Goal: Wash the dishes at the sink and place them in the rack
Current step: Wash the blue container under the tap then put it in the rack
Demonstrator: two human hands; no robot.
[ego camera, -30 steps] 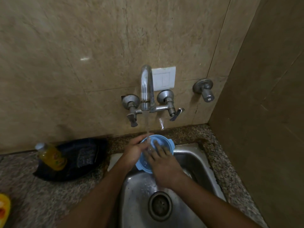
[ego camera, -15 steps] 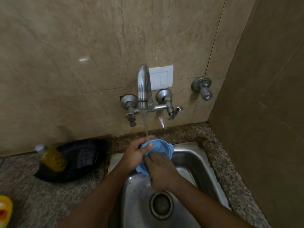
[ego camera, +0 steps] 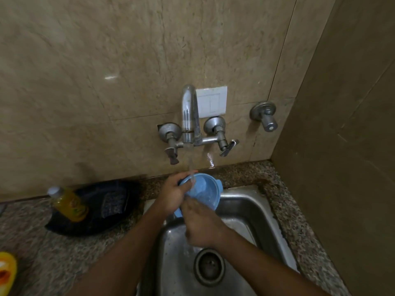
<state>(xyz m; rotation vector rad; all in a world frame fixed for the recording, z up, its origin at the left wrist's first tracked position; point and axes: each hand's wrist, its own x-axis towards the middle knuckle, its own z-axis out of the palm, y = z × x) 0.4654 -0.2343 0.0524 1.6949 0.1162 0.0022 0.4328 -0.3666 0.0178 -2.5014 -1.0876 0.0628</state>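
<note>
Two bare forearms, no sleeves; left grip (ego camera: 173, 194), right grip (ego camera: 204, 226) ungloved.

There is one view only, from the camera on my head, so nothing is shared with a second view. It looks forward and steeply down from above my forearms, facing the beige stone-tiled wall (ego camera: 128, 50) behind the stainless steel sink (ego camera: 245, 210). The wide lens bends the edges. The curved chrome wall faucet (ego camera: 189, 112) sits near the middle of the frame, close in front of me. The speckled granite tabletop (ego camera: 32, 242) runs off to the left, and a brown side wall (ego camera: 352, 124) closes the right.
</note>
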